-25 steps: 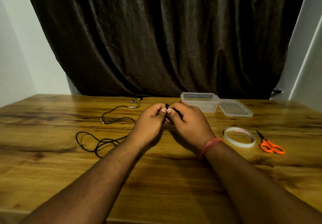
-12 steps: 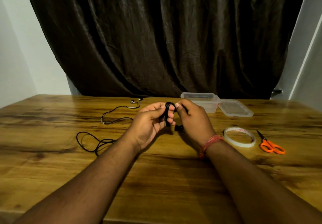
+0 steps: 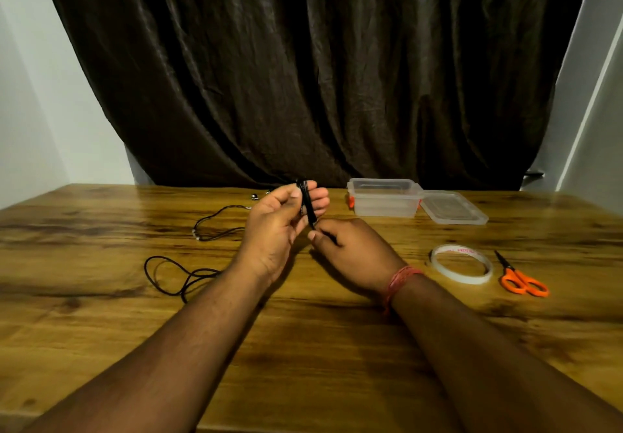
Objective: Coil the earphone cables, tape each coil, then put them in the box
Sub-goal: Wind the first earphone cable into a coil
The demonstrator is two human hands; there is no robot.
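My left hand [image 3: 281,223] is raised above the table, with a black earphone cable coil [image 3: 306,201] wound around its fingers. Just below it, my right hand [image 3: 354,250] pinches the loose end of that cable near the table top. A second black earphone cable [image 3: 182,274] lies uncoiled on the table to the left, its earbuds near the far edge. A clear plastic box [image 3: 384,198] stands open at the back right, with its lid [image 3: 453,206] beside it. A roll of white tape [image 3: 460,264] lies to the right of my right hand.
Orange-handled scissors [image 3: 521,281] lie right of the tape roll. The wooden table [image 3: 303,348] spans the view, with a dark curtain hanging behind its far edge.
My left hand has lifted and turned its palm toward me with the coil around its fingers. My right hand has dropped lower, drawing the cable's end down.
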